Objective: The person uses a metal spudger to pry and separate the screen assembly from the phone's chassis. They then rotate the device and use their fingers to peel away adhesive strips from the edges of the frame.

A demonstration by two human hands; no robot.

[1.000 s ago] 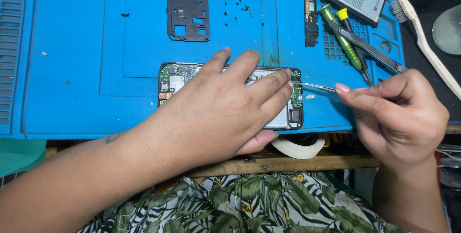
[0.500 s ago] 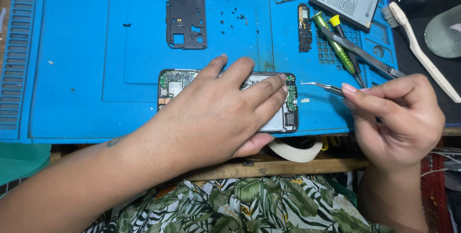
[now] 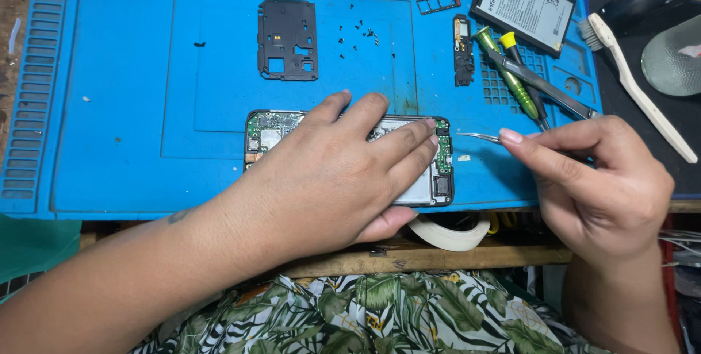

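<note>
An opened phone (image 3: 272, 132) with its green circuit boards showing lies on the blue work mat (image 3: 146, 106) near the front edge. My left hand (image 3: 343, 179) lies flat over most of it, pressing it down. Just to the phone's right, my right hand (image 3: 591, 179) pinches thin metal tweezers (image 3: 478, 136). Their tips point left toward the phone's right end and stop a short way from it.
On the mat lie a black inner cover plate (image 3: 287, 39), several tiny screws (image 3: 358, 36), a card tray (image 3: 439, 1), a small black part (image 3: 463, 49), two green-handled screwdrivers (image 3: 511, 77), a battery (image 3: 524, 5) and a white brush (image 3: 639, 87). A tape roll (image 3: 449, 236) sits under the table edge.
The tweezers' tips have pulled back a little to the right, away from the phone's right end. My left hand stays on the phone. The view has shifted slightly.
</note>
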